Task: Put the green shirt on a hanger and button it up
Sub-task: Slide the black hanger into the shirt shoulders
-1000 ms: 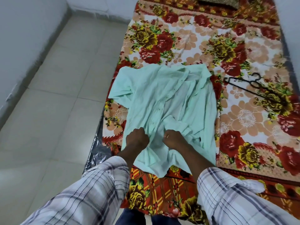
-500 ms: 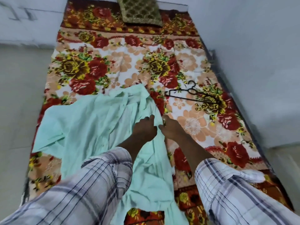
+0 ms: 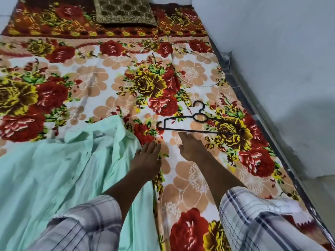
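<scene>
Right hand, fingers spread and holding nothing, is the nearer of the 2 to the black hanger, which lies just beyond it, long bar running left-right and hook pointing far. Left hand (open, empty) rests at the right edge of the green shirt. Open bed surrounds the hanger.

floral blanket, patterned cushion, thin cord, white wall
</scene>
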